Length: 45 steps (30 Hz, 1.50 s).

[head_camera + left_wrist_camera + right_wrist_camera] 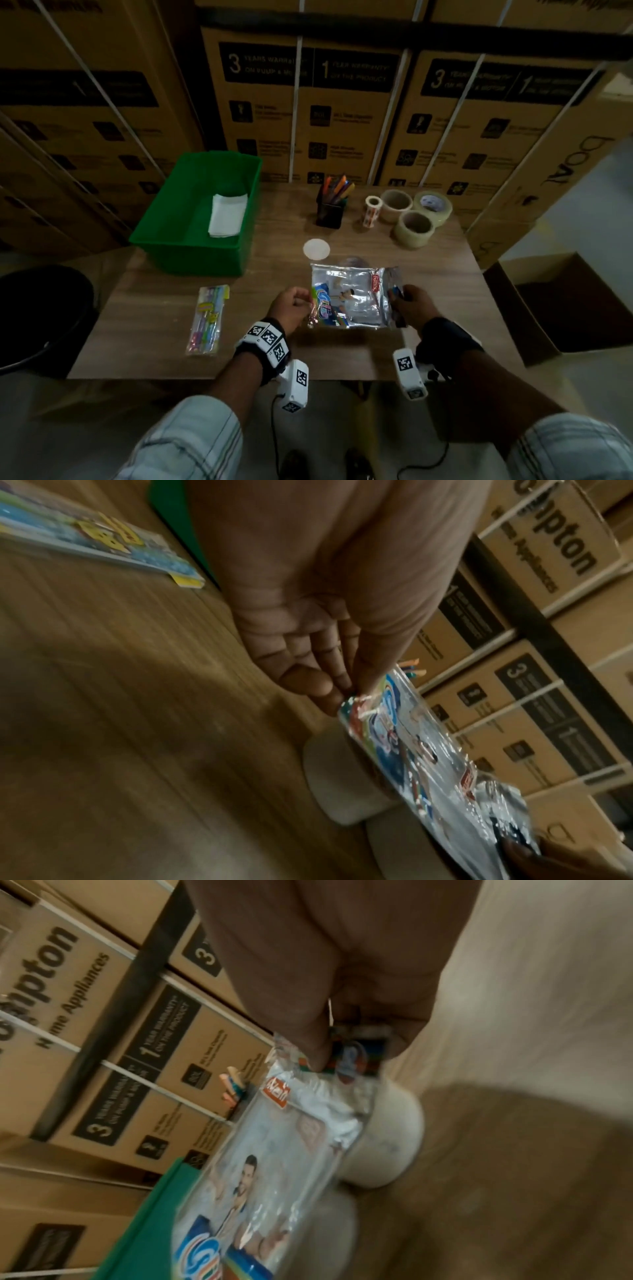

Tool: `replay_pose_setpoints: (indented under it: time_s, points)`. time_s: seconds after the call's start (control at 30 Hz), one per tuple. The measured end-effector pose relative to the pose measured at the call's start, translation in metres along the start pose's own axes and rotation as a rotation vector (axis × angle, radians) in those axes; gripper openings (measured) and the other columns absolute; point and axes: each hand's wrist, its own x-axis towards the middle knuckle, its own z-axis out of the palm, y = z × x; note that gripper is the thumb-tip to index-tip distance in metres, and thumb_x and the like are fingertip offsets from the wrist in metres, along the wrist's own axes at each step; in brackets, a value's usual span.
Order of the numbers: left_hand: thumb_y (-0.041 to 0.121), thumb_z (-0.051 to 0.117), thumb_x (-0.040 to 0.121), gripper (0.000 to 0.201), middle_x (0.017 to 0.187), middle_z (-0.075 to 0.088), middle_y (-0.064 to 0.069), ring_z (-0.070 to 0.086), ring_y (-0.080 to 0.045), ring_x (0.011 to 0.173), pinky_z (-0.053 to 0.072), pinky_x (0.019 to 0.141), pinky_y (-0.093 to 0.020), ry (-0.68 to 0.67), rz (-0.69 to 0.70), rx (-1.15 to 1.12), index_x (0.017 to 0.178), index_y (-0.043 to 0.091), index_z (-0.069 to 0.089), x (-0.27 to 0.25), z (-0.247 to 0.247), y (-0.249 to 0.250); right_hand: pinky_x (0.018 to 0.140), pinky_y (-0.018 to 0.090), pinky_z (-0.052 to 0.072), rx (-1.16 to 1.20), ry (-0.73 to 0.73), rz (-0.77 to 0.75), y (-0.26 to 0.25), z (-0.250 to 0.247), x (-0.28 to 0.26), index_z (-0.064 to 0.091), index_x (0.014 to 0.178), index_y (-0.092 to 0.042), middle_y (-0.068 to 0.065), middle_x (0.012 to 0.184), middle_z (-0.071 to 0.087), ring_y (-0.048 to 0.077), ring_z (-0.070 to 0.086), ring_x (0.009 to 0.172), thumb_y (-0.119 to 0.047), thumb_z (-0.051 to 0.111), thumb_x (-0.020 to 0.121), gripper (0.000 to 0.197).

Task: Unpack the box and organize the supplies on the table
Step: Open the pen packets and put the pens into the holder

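Checked sleeves are filling the bottom corners of the head view, and both forearms are reaching up toward mid-frame over the wooden table [144, 308]. Left hand [291, 306] is pinching the left edge of the clear plastic packet [352, 298], thumb and fingers pressed together on the film, as the left wrist view is showing clearly. Right hand [412, 306] is gripping the packet's right edge, fingers curled round a dark printed corner. That packet is being held stretched between the two hands just below the centre of the frame, above the table's near half; its shiny surface is carrying blue and rainbow printing and a small red label.

Just above the packet, a white round lid [316, 249] is lying flat on the wood. To the lower left, a pack of colourful pens [208, 320] is lying well apart from the hands. A green tub [171, 226] is sitting at the upper left of the table with a white folded cloth [227, 214] inside. Toward the upper right, a black pen holder [330, 214] is standing with coloured pens in it, beside a small sticker roll [372, 210] and three tape rolls [414, 228] clustered together. Printed cartons [308, 102] are stacking up behind. An open cardboard box [534, 274] is sitting on the floor at the right edge.
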Motion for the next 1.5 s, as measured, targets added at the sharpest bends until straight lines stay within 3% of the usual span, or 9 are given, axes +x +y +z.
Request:
replay_pose_setpoints:
  time_s: [0.13,0.3,0.43,0.6,0.7,0.8,0.93,1.23,1.5]
  points:
    - [0.006,0.063,0.083,0.015,0.095,0.068,-0.007,0.063,-0.021,0.088,0.053,0.086,-0.034,0.056,-0.035,0.154,0.098,0.009,0.065,0.002,0.022,-0.003,0.049,0.032,0.049,-0.111,0.008,0.022,0.026,-0.013,0.001,0.054,0.066,-0.013,0.009,0.052,0.055,0.017,0.052,0.039,-0.012,0.064,0.087,0.023]
    - [0.005,0.065,0.081,0.017,0.088,0.067,-0.007,0.067,-0.027,0.083,0.058,0.08,-0.044,0.182,-0.064,0.05,0.083,0.021,0.059,0.001,0.037,0.007,0.052,0.03,0.047,-0.047,-0.003,0.004,0.022,-0.02,0.012,0.056,0.063,-0.013,0.008,0.051,0.053,0.018,0.049,0.044,-0.012,0.062,0.088,0.026]
    - [0.006,0.059,0.089,0.017,0.095,0.065,-0.005,0.063,-0.021,0.087,0.055,0.079,-0.032,0.238,-0.051,0.025,0.104,0.013,0.063,0.0,0.035,0.028,0.054,0.031,0.046,0.015,0.009,-0.005,0.005,-0.021,0.025,0.055,0.058,-0.012,0.009,0.051,0.053,0.02,0.049,0.046,-0.016,0.061,0.09,0.033]
    - [0.016,0.058,0.088,0.018,0.103,0.072,-0.005,0.068,-0.024,0.097,0.055,0.091,-0.041,0.187,-0.082,0.105,0.102,0.018,0.069,0.003,0.033,0.025,0.061,0.038,0.052,-0.021,-0.078,0.041,-0.003,-0.02,0.032,0.059,0.059,-0.007,0.02,0.066,0.06,0.023,0.055,0.049,-0.019,0.065,0.087,0.031]
    - [0.025,0.058,0.081,0.017,0.1,0.073,-0.009,0.068,-0.027,0.098,0.054,0.094,-0.045,0.129,-0.051,0.14,0.092,0.018,0.069,0.006,0.031,0.017,0.059,0.029,0.052,-0.085,-0.075,0.04,-0.007,-0.026,0.024,0.064,0.098,0.006,0.026,0.09,0.064,0.023,0.064,0.06,-0.014,0.064,0.087,0.023]
    - [0.018,0.057,0.088,0.011,0.098,0.072,-0.01,0.067,-0.027,0.094,0.054,0.092,-0.042,0.146,-0.032,0.116,0.09,0.021,0.067,-0.013,0.027,0.034,0.089,0.036,0.048,-0.342,0.04,-0.093,-0.017,-0.039,0.013,0.058,0.12,0.002,0.022,0.116,0.065,0.032,0.063,0.105,-0.019,0.064,0.086,0.04]
    - [0.013,0.053,0.094,0.015,0.098,0.065,-0.004,0.06,-0.019,0.093,0.048,0.087,-0.031,0.199,-0.015,0.089,0.09,0.024,0.063,-0.033,0.014,0.047,0.081,0.036,0.049,-0.362,0.125,-0.42,-0.037,-0.037,-0.008,0.068,0.102,-0.002,0.02,0.102,0.07,0.033,0.065,0.094,-0.007,0.06,0.082,0.022]
    - [0.009,0.048,0.097,0.018,0.097,0.065,-0.007,0.059,-0.016,0.079,0.043,0.06,-0.021,0.338,0.015,0.134,0.09,0.016,0.063,-0.082,-0.043,0.047,0.077,0.032,0.049,-0.472,-0.235,-0.688,-0.081,0.049,-0.039,0.07,0.088,-0.008,0.01,0.091,0.07,0.025,0.064,0.085,-0.011,0.056,0.086,0.014]
    - [0.022,0.053,0.092,0.018,0.11,0.068,-0.012,0.062,-0.031,0.105,0.051,0.09,-0.036,0.332,-0.059,0.491,0.097,0.016,0.069,-0.079,-0.108,0.02,0.082,0.027,0.045,-0.954,-0.507,-0.746,-0.128,0.148,-0.049,0.065,0.103,-0.023,0.003,0.108,0.066,0.024,0.061,0.101,-0.034,0.056,0.087,0.021]
